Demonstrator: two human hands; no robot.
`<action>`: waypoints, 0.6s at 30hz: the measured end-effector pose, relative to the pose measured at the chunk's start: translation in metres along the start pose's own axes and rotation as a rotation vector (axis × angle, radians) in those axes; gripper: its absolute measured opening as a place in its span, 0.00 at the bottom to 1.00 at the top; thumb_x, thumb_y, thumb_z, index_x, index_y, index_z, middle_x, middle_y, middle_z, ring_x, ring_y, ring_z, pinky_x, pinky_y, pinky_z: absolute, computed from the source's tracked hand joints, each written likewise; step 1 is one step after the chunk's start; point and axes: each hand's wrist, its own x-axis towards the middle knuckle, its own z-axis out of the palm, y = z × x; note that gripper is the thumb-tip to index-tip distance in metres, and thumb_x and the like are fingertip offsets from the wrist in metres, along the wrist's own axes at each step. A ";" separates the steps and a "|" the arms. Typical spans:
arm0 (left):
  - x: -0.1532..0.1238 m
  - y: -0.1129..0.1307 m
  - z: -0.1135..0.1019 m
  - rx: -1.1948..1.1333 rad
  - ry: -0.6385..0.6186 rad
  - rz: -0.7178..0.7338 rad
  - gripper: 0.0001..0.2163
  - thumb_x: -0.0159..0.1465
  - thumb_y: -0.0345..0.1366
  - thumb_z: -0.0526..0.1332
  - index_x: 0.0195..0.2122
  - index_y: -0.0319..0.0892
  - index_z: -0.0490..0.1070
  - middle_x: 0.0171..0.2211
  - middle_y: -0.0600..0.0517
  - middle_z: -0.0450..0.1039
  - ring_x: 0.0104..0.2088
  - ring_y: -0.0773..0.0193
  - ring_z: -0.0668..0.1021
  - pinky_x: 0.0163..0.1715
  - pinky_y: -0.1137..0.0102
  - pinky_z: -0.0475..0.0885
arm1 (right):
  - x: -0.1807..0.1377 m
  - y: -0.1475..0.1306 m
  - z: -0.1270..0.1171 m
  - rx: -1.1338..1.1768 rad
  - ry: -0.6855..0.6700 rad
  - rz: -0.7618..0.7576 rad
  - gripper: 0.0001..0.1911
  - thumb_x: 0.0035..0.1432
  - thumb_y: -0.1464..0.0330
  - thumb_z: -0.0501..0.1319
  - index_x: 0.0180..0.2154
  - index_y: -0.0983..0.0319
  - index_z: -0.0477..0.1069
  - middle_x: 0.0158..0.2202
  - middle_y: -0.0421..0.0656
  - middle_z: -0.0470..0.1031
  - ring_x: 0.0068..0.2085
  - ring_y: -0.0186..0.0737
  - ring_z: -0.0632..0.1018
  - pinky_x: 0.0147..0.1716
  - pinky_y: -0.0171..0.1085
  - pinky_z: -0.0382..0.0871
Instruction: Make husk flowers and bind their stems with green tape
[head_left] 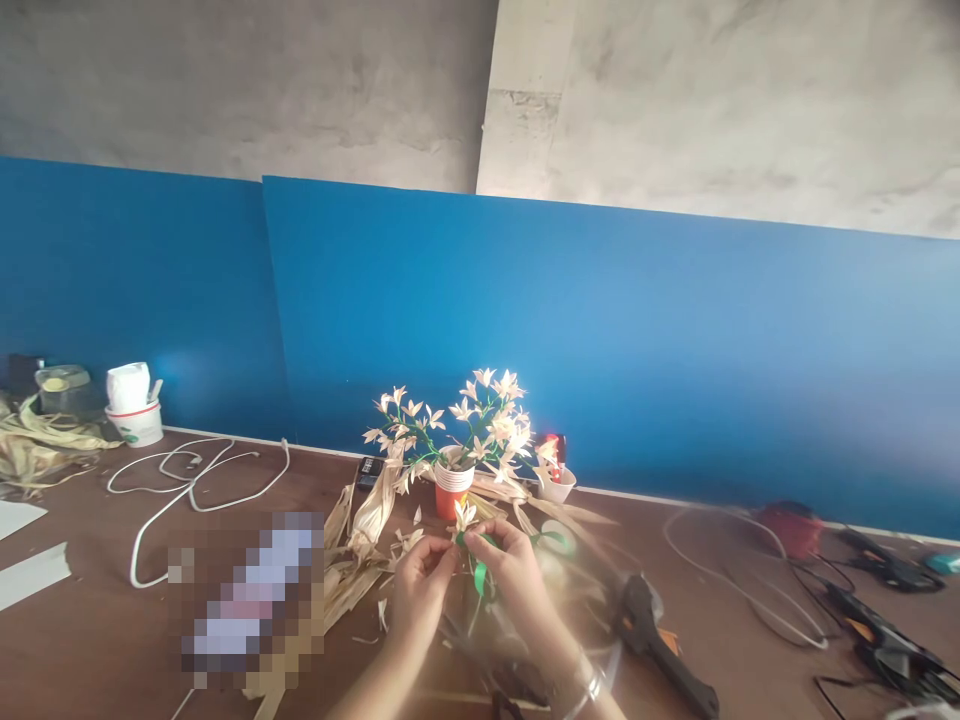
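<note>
A small cream flower (465,514) with pointed petals stands upright between my fingertips, near the middle of the table. My left hand (421,590) pinches it from the left, just below the petals. My right hand (511,562) closes its thumb and fingers on green tape (480,578) at the flower's base. A strip of this tape hangs down between the hands, and more green shows to the right of my right hand. Right behind stands a stack of paper cups (454,488), holding green stems with many similar flowers (504,425). My fingers hide the stem's top.
Dried husks (375,515) lie left of and behind my hands. A black glue gun (660,645) lies to the right, with black tools and cables (885,630) farther right. A white cable (161,510) and a white cup (139,422) are at left. A blue panel (600,350) borders the back.
</note>
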 end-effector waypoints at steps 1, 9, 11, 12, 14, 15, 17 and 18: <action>0.000 -0.001 0.000 0.006 -0.003 0.002 0.14 0.50 0.49 0.66 0.24 0.42 0.74 0.20 0.51 0.75 0.24 0.59 0.76 0.22 0.72 0.66 | 0.000 0.001 0.000 -0.001 0.000 -0.010 0.16 0.42 0.57 0.68 0.24 0.63 0.69 0.22 0.39 0.71 0.26 0.36 0.69 0.27 0.34 0.62; 0.000 -0.003 0.000 0.022 -0.008 -0.013 0.15 0.49 0.51 0.66 0.23 0.43 0.73 0.18 0.52 0.73 0.20 0.62 0.73 0.17 0.74 0.62 | 0.002 0.009 0.000 -0.035 -0.017 -0.067 0.15 0.46 0.58 0.67 0.25 0.63 0.68 0.23 0.39 0.70 0.27 0.36 0.69 0.29 0.34 0.62; 0.000 -0.003 0.000 0.023 -0.008 -0.022 0.15 0.50 0.51 0.66 0.23 0.44 0.73 0.17 0.53 0.72 0.18 0.63 0.71 0.16 0.74 0.60 | 0.001 0.008 0.001 -0.037 -0.014 -0.085 0.16 0.47 0.57 0.66 0.25 0.63 0.68 0.23 0.39 0.70 0.27 0.37 0.69 0.29 0.34 0.62; -0.001 -0.004 0.000 0.023 -0.008 -0.024 0.15 0.50 0.51 0.66 0.23 0.44 0.73 0.17 0.53 0.71 0.18 0.64 0.71 0.15 0.74 0.60 | 0.001 0.008 0.001 -0.038 -0.013 -0.094 0.16 0.48 0.57 0.65 0.25 0.62 0.68 0.23 0.39 0.70 0.27 0.37 0.69 0.28 0.34 0.63; -0.001 -0.004 0.000 0.021 -0.008 -0.024 0.15 0.49 0.52 0.66 0.23 0.44 0.73 0.17 0.54 0.71 0.17 0.64 0.70 0.15 0.74 0.59 | 0.000 0.008 0.002 -0.040 -0.006 -0.111 0.16 0.49 0.56 0.65 0.26 0.62 0.68 0.24 0.39 0.70 0.27 0.36 0.69 0.29 0.34 0.63; -0.001 -0.004 0.000 0.019 -0.008 -0.022 0.16 0.49 0.52 0.66 0.24 0.44 0.73 0.17 0.54 0.71 0.17 0.64 0.70 0.15 0.74 0.59 | 0.000 0.009 0.003 -0.042 0.002 -0.120 0.16 0.49 0.56 0.65 0.26 0.62 0.68 0.24 0.39 0.70 0.28 0.37 0.69 0.29 0.34 0.63; -0.001 -0.003 0.001 0.014 -0.007 -0.020 0.16 0.49 0.52 0.66 0.24 0.43 0.73 0.17 0.54 0.71 0.17 0.65 0.70 0.15 0.74 0.59 | 0.001 0.011 0.003 -0.047 0.021 -0.134 0.16 0.50 0.56 0.64 0.26 0.63 0.68 0.25 0.39 0.70 0.29 0.37 0.69 0.31 0.34 0.64; -0.002 -0.002 0.001 0.010 -0.007 -0.020 0.16 0.49 0.52 0.66 0.24 0.43 0.73 0.17 0.54 0.71 0.17 0.65 0.70 0.15 0.74 0.59 | 0.001 0.013 0.003 -0.047 0.029 -0.138 0.16 0.50 0.57 0.64 0.26 0.63 0.68 0.25 0.39 0.70 0.29 0.37 0.69 0.31 0.34 0.64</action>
